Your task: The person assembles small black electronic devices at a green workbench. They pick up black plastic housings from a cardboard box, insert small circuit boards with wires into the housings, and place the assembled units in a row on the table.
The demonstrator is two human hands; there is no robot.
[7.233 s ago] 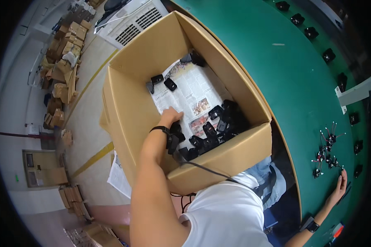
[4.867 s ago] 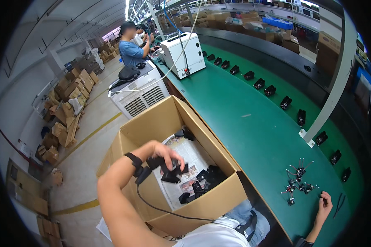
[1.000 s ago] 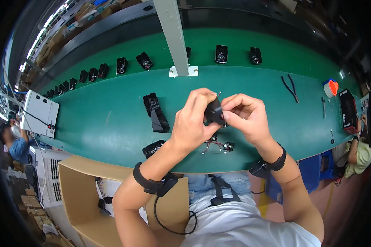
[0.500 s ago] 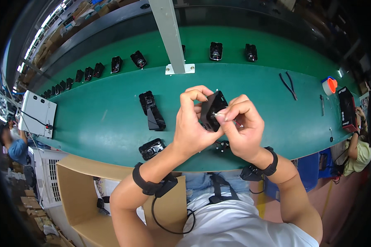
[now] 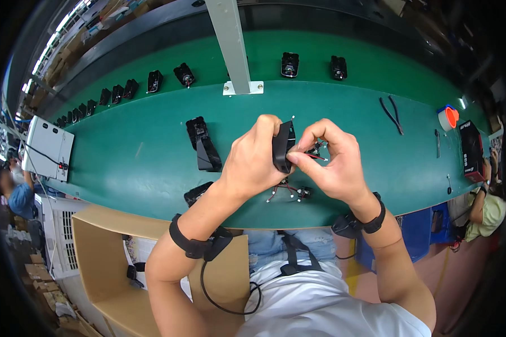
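Note:
My left hand (image 5: 248, 160) is wrapped round a black plastic housing (image 5: 283, 149), held tilted above the green table. The thumb and fingertips of my right hand (image 5: 338, 163) pinch together at the housing's right side, on thin red and black wires (image 5: 317, 157). How far the wires run into the housing is hidden. Small parts with wires and white connectors (image 5: 303, 192) lie on the table below my hands. Left of them stands a pair of black housings (image 5: 205, 145), and another black housing (image 5: 197, 195) is partly covered by my left forearm.
A grey post (image 5: 230, 45) rises from the table. Behind it, several black housings (image 5: 289, 65) sit on a green strip. To the right are pliers (image 5: 392, 115), an orange-and-white roll (image 5: 448, 118) and a black box (image 5: 471, 150). A cardboard box (image 5: 95, 264) stands at lower left; people work at both sides.
The housing has turned so its narrow side faces me more. My right hand's fingers have tilted and sit slightly lower against it. The whole view has shifted a little.

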